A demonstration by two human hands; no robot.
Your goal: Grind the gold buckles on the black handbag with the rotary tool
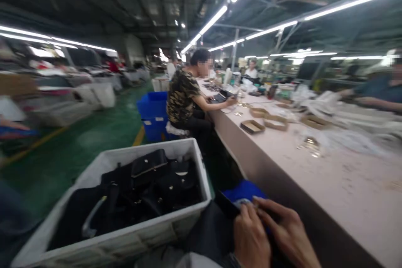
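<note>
Both my hands are low at the bottom of the view, over my lap. My left hand (249, 236) and my right hand (284, 230) are closed together on a black piece of material (226, 207) with a small pale part between the fingertips. A blue item (243, 190) lies just beyond it. The frame is blurred, so the piece's exact shape is unclear.
A white bin (188, 217) of black bags stands at my left. A long pale worktable (329, 176) runs along my right, with small cardboard trays (253, 126) and plastic wrap. A seated person in a camouflage shirt (182, 96) works further down; blue crates (152, 113) stand behind them.
</note>
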